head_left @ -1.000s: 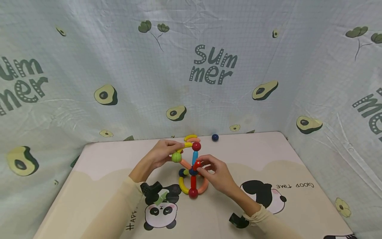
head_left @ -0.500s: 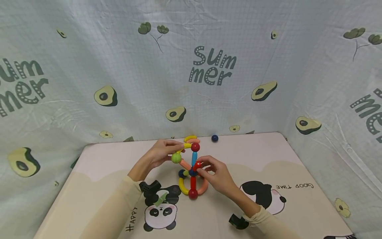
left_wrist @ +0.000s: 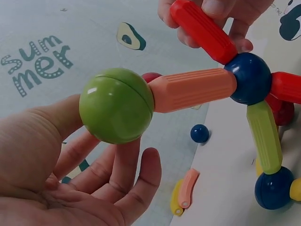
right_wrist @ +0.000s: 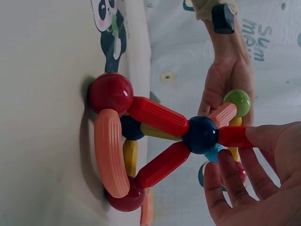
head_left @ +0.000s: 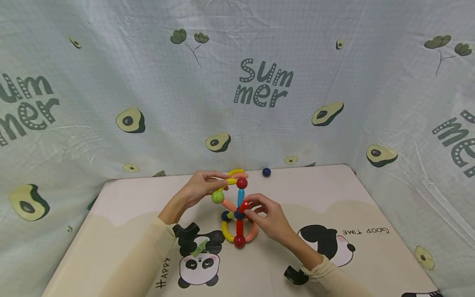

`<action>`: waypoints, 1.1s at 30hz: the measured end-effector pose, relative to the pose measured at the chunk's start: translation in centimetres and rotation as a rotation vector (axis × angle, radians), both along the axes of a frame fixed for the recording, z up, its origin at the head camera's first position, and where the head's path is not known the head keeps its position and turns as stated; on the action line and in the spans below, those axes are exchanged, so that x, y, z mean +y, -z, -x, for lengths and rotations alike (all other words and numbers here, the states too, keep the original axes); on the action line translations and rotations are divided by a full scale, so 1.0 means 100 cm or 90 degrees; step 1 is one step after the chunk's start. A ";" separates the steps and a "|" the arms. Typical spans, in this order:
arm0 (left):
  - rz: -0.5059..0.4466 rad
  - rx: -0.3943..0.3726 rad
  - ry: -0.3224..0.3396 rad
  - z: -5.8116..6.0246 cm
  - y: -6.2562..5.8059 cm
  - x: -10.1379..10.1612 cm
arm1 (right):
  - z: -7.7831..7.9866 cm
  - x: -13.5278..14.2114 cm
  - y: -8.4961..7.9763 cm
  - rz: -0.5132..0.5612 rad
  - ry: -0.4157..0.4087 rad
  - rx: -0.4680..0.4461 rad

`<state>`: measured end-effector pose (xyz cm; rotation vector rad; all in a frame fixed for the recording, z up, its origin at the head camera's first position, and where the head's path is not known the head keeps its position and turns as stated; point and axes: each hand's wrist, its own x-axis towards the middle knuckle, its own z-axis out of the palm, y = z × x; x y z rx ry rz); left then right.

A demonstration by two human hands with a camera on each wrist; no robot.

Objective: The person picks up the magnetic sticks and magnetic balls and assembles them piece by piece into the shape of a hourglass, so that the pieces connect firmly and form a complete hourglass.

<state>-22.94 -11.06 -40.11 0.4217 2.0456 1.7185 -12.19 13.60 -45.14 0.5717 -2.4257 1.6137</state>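
A structure of coloured magnetic rods and balls stands on the table, joined at a central blue ball [right_wrist: 200,135]. My right hand [head_left: 272,216] pinches a short red rod [left_wrist: 204,32] whose end meets that ball. At the upper left, my left hand [head_left: 200,190] grips a yellow curved rod [head_left: 232,181] beside a green ball [left_wrist: 116,106]. A salmon rod [left_wrist: 195,89] links green ball to blue. A light blue rod [head_left: 241,197] rises to a red ball [head_left: 242,183]. Below, red rods, a salmon curved rod [right_wrist: 111,153] and a red ball [right_wrist: 111,93] form the base.
Near the table's back edge lie a loose blue ball [head_left: 266,172], a yellow curved rod [head_left: 236,171] and a salmon curved rod [left_wrist: 188,188]. A printed cloth wall [head_left: 167,103] stands right behind. The pale table cover [head_left: 252,272] carries panda and dog prints.
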 end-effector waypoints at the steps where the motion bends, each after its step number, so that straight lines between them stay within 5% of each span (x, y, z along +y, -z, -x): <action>1: -0.001 0.000 0.001 0.000 0.000 0.000 | 0.000 0.000 0.000 -0.002 0.002 0.000; 20: -0.050 -0.045 -0.067 -0.011 0.011 -0.005 | 0.005 0.000 0.001 -0.026 0.002 0.039; 33: -0.049 -0.063 -0.075 -0.016 0.011 -0.008 | 0.017 0.020 -0.006 -0.066 -0.075 0.018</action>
